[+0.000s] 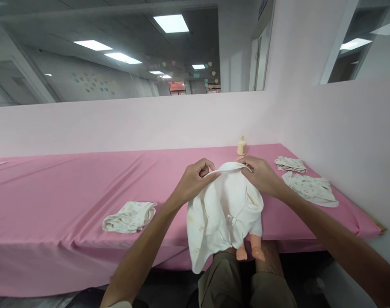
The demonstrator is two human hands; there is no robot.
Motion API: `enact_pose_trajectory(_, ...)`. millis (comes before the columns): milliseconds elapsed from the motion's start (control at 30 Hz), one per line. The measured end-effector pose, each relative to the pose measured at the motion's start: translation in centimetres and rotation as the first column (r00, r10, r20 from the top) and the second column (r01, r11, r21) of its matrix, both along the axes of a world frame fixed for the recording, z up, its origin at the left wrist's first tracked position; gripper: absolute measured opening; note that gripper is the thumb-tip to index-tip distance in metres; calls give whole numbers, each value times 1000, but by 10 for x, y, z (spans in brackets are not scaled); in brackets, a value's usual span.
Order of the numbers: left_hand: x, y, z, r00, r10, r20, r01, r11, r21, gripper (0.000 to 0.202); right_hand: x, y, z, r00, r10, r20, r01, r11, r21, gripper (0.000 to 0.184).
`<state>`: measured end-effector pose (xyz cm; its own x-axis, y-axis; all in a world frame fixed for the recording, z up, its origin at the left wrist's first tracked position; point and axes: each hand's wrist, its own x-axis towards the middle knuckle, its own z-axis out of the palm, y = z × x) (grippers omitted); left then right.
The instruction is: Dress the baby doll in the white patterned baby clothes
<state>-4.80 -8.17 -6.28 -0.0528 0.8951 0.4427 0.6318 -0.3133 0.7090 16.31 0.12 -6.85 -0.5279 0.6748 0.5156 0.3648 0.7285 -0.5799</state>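
A white baby garment [223, 205] hangs stretched between my two hands, its upper edge pulled nearly level. My left hand [199, 177] pinches that edge at one end, thumb laid along the cloth. At the other end my right hand [259, 173] is closed on the same edge. A small tie or bow shows on the garment's lower front. Behind and below the cloth is a baby doll [256, 248], with its legs and feet showing near my knees. The garment hides most of the doll's body.
A pink cloth covers the long table [69, 192]. To the left lies a folded patterned garment [130, 217]. Two more patterned cloths, one folded [290, 164] and one spread [310, 189], lie at right by the wall. A cream pump bottle [241, 146] stands at the back.
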Motion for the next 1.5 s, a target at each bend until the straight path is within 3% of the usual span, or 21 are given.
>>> enact_pose_trajectory(167,-6,-4,14,984,-52,-170,51,999,-13,25,3,1,2,994,-105,27,101,989,108,30)
enact_pose_trajectory(300,-26,-1,20,886,-1,-463,47,995,87,25,13,4,6,992,-126,6,123,980,157,26)
enact_pose_trajectory(400,-46,-2,25,820,68,-568,6,992,127,25,23,5,15,995,-94,-38,98,987,125,25)
enact_pose_trajectory(567,-72,-14,34,837,138,-529,-88,989,117,31,37,5,25,987,-136,-83,127,987,-98,17)
enact_pose_trajectory(667,-78,-29,35,874,158,-460,-150,987,53,29,45,3,25,997,-70,-34,60,971,-233,15)
enact_pose_trajectory(900,-86,-85,8,905,121,-408,-158,986,-59,25,82,-25,5,971,165,175,-99,937,-336,30)
enact_pose_trajectory(1000,-88,-103,-2,916,124,-381,-179,977,-112,25,94,-37,-5,955,265,132,-189,888,-419,37)
enact_pose_trajectory(1100,-91,-107,-2,919,84,-385,-164,970,-180,27,92,-43,-10,951,310,7,-270,839,-472,39)
enact_pose_trajectory(1200,-101,-93,4,921,68,-383,-168,957,-235,30,75,-37,-12,973,201,-111,-229,828,-512,39)
enact_pose_trajectory(1300,-121,-58,3,921,73,-383,-186,945,-267,35,47,-15,-19,994,1,-110,-62,833,-549,36)
enact_pose_trajectory(1400,-143,-7,-10,893,111,-435,-248,930,-272,34,10,25,-35,984,-75,-163,-17,867,-498,30)
enact_pose_trajectory(1500,-154,48,-35,816,191,-546,-398,871,-288,25,-30,72,-59,970,-128,-206,36,916,-400,22)
